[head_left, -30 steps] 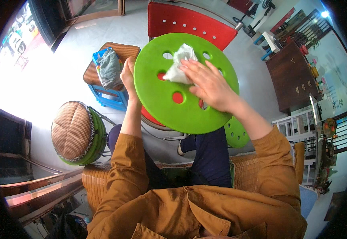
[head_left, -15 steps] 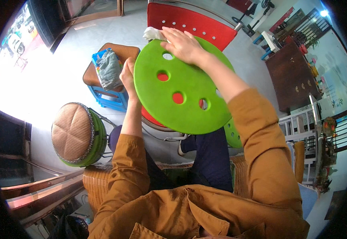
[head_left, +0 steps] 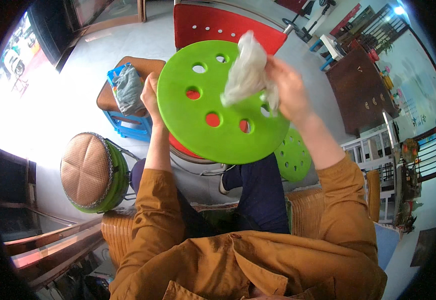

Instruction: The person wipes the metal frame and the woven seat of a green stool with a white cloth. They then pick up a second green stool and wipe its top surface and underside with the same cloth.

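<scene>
Right fingers (head_left: 273, 95) are bunched tight on a crumpled whitish cloth (head_left: 248, 75), and the right hand (head_left: 290, 90) holds it up against the upper right part of a round green stool seat (head_left: 203, 135). The cloth hangs loose from the grip and covers part of the seat's face, just right of centre in the frame. Over on the other side, the left hand (head_left: 150, 97) has the seat by its left rim, fingers curled shut around the edge; the tips go behind the plastic, out of sight. The seat is tilted up toward the camera, several round holes through it, red showing in a few.

Behind it, top centre, a red chair (head_left: 213, 25) with small holes in its back. Lower right of the seat, a second green stool (head_left: 294, 157) peeks out beside the person's dark trouser leg (head_left: 260, 195). Both forearms come up from the bottom edge in mustard-brown sleeves (head_left: 153, 220).

Upper left, a blue stool (head_left: 123, 125) with a brown top carries a grey bundle of fabric (head_left: 128, 90). Left of centre, a round stool with a quilted tan cushion (head_left: 85, 170) and a green rim stands on the pale floor (head_left: 78, 60). At the right, a dark wooden cabinet (head_left: 360, 90).
</scene>
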`<state>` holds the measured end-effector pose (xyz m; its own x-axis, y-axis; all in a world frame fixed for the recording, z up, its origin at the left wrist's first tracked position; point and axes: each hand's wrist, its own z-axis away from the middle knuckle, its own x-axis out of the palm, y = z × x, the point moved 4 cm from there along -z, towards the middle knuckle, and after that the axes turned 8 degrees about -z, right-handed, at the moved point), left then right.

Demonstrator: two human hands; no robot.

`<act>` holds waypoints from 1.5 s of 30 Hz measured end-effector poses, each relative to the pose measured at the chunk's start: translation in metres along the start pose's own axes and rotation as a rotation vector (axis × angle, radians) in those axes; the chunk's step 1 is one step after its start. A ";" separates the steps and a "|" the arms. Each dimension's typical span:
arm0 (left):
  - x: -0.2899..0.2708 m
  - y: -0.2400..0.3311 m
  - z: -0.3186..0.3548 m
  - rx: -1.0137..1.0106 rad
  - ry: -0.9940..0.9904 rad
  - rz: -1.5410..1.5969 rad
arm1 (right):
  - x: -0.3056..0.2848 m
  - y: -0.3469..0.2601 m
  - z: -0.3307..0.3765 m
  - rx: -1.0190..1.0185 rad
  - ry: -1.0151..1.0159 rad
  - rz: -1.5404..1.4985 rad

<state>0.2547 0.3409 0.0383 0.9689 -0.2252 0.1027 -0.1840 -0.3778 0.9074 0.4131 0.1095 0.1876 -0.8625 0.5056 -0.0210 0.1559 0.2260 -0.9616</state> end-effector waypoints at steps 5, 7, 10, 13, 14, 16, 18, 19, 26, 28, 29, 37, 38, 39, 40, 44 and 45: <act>-0.002 -0.012 -0.007 0.004 0.040 -0.032 | 0.005 -0.016 -0.045 0.206 0.064 0.005; 0.000 -0.010 -0.006 0.004 0.042 -0.060 | -0.007 0.008 -0.065 0.162 -0.015 0.263; -0.004 -0.006 -0.005 0.004 0.020 -0.073 | 0.005 0.011 -0.061 0.250 -0.092 0.205; -0.005 0.000 -0.002 0.006 0.006 -0.023 | 0.002 0.015 -0.061 0.149 -0.170 0.162; -0.006 0.001 -0.003 0.005 0.018 -0.024 | 0.000 0.014 -0.062 0.042 -0.262 0.337; -0.004 0.001 -0.003 0.008 0.021 -0.039 | -0.004 0.015 -0.058 -0.175 -0.431 0.694; -0.004 0.004 -0.005 0.020 0.012 -0.076 | -0.008 0.022 -0.052 -0.335 -0.473 0.875; -0.003 0.007 -0.004 0.011 0.014 -0.099 | -0.009 0.024 -0.049 -0.417 -0.493 0.966; -0.005 0.005 -0.001 -0.012 0.040 -0.097 | 0.022 0.020 0.012 -0.477 -0.594 0.814; -0.005 0.000 -0.001 -0.007 0.028 -0.057 | 0.027 0.013 0.013 -0.500 -0.574 0.838; -0.006 -0.004 -0.005 -0.001 0.015 -0.042 | 0.025 0.015 0.004 -0.538 -0.559 0.905; 0.000 0.011 -0.001 -0.010 0.019 -0.040 | -0.020 0.062 -0.108 -0.370 -0.264 1.015; 0.001 0.012 -0.002 -0.003 0.024 -0.049 | -0.024 0.064 -0.119 -0.344 -0.255 0.996; 0.000 0.012 -0.002 0.004 0.034 -0.063 | -0.021 0.066 -0.129 -0.319 -0.251 0.972; -0.001 0.012 -0.003 0.004 0.035 -0.100 | -0.020 0.068 -0.133 -0.292 -0.244 0.950; -0.002 0.008 -0.004 0.021 0.072 -0.154 | -0.027 0.063 -0.110 -0.365 -0.180 1.026; -0.001 0.007 -0.003 0.030 0.089 -0.141 | -0.035 0.061 -0.099 -0.335 -0.138 1.013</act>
<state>0.2530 0.3414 0.0462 0.9961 -0.0876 0.0120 -0.0484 -0.4274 0.9028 0.5006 0.1875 0.1570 -0.3011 0.4922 -0.8168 0.9346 -0.0180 -0.3553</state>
